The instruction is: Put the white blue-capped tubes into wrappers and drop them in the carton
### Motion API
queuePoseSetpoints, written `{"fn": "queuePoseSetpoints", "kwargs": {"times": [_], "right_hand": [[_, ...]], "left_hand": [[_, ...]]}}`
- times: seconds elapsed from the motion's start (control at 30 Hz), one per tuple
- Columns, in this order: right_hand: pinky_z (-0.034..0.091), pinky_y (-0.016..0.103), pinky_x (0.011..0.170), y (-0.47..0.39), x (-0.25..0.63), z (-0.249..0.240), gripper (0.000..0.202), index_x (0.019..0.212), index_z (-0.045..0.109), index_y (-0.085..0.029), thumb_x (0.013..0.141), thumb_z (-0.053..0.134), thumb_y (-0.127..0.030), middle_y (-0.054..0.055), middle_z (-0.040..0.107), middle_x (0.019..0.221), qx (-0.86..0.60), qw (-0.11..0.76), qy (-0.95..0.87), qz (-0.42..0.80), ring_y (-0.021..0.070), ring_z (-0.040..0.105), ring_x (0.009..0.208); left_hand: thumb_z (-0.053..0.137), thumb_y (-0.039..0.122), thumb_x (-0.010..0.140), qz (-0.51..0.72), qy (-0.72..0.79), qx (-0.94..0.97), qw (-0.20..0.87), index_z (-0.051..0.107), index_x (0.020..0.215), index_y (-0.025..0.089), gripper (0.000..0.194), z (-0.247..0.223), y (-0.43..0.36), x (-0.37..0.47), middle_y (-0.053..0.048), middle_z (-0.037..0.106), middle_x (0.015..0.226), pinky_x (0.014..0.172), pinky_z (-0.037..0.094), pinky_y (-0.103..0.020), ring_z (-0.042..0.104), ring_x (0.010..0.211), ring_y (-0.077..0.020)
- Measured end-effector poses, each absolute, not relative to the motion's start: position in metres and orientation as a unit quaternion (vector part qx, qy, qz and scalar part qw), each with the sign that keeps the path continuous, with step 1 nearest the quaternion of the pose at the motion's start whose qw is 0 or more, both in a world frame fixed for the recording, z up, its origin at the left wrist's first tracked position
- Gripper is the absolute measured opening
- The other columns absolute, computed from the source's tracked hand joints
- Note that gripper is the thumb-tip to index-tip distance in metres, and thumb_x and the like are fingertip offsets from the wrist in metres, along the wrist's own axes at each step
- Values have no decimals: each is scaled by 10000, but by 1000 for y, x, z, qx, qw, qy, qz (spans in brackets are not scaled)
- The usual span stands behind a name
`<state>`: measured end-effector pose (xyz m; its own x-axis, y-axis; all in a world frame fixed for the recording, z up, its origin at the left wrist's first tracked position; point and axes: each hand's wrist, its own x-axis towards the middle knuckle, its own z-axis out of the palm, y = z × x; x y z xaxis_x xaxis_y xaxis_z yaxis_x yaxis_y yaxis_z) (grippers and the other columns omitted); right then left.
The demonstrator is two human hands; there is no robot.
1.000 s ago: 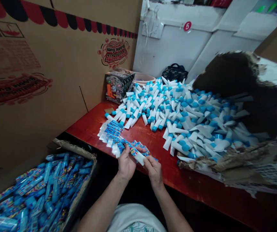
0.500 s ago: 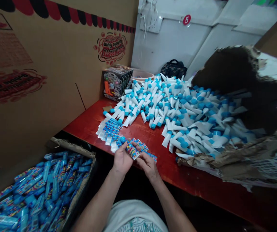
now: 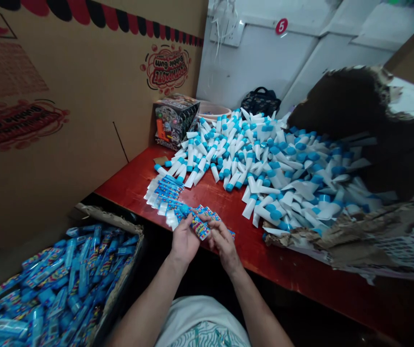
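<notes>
Both my hands meet at the near edge of the red table [image 3: 130, 185]. My left hand [image 3: 184, 239] and my right hand [image 3: 222, 239] together grip one small tube [image 3: 197, 225] with a colourful label wrapped on it and a blue cap at its left end. Just beyond my fingers lies a fanned row of colourful label stickers [image 3: 165, 193] on white backing. A big heap of plain white tubes with blue caps [image 3: 264, 164] covers the table further back and to the right.
A cardboard box [image 3: 113, 221] at my lower left holds several labelled blue tubes [image 3: 55, 284]. Tall printed cartons [image 3: 65, 96] wall off the left. A toy box [image 3: 174, 120], a pink bowl [image 3: 214, 112] and a dark bag [image 3: 260, 100] stand at the back. Torn brown paper [image 3: 373, 231] lies at right.
The tube in my hands showed a white bare end a second ago; now the colourful label covers it and my right fingers have closed in on it. The view shifted slightly.
</notes>
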<state>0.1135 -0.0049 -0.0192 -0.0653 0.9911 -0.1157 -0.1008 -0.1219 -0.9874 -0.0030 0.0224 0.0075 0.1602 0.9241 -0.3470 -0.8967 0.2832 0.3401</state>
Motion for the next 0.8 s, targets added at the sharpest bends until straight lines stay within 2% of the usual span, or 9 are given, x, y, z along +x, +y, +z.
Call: {"fn": "queuePoseSetpoints", "kwargs": {"times": [0.07,0.13,0.23,0.33,0.47,0.57,0.63,0.73,0.8], "right_hand": [[302,218,448,-5,111,-16,326,903,575,-201,798,550,-508,-63,460,532,-494,453,-479,567,97,390,452],[283,217,437,-8,109,-14,253,740,571,-192,780,576,-442,-53,464,522,-498,419,-506,565,92,386,456],[234,213,402,-13,107,-15,232,616,507,-190,748,577,-369,-50,476,492,-504,398,-505,576,79,347,412],[256,213,406,-16,105,-13,223,698,553,-189,794,530,-388,-39,531,544,-534,425,-498,535,83,363,414],[405,236,569,-15,94,-1,234,929,622,-196,860,496,-381,12,635,791,-537,444,-570,436,142,538,647],[434,253,637,-17,83,3,265,1072,617,-219,888,466,-337,29,646,938,-514,426,-609,429,162,557,740],[418,244,583,-21,78,-1,286,1105,608,-222,898,447,-334,14,639,844,-509,417,-598,457,143,527,641],[350,229,516,-29,76,-9,234,894,630,-190,891,457,-347,-31,526,602,-518,410,-577,480,117,442,517],[325,226,521,-33,77,-12,225,785,595,-185,885,468,-342,-38,485,581,-511,411,-585,476,113,427,525]], "left_hand": [[664,179,744,610,263,61,745,620,878,169,142,8,20,-3,-20,661,808,880,461,-370,641,848,-192],[680,172,725,610,269,88,740,619,901,170,187,10,19,-6,-16,671,786,873,466,-380,653,839,-201],[674,205,742,622,263,93,732,612,873,164,151,16,22,-17,-28,676,746,849,482,-413,662,797,-217],[652,213,763,625,246,81,736,609,874,166,128,19,24,-26,-32,672,734,832,491,-434,661,741,-212],[657,155,745,613,254,52,747,608,905,172,168,18,18,-25,-20,673,796,843,494,-383,663,785,-193],[646,105,726,607,280,38,743,617,904,170,191,17,10,-26,-14,671,809,797,508,-318,658,782,-166],[623,67,704,604,292,40,740,621,904,176,228,16,6,-31,-13,668,791,748,518,-309,651,730,-157],[569,31,664,602,282,57,745,618,900,180,284,14,3,-40,-15,650,743,680,522,-326,627,645,-159],[544,39,671,598,279,42,750,614,874,169,251,13,4,-44,-17,631,709,655,520,-334,605,607,-156]]}}
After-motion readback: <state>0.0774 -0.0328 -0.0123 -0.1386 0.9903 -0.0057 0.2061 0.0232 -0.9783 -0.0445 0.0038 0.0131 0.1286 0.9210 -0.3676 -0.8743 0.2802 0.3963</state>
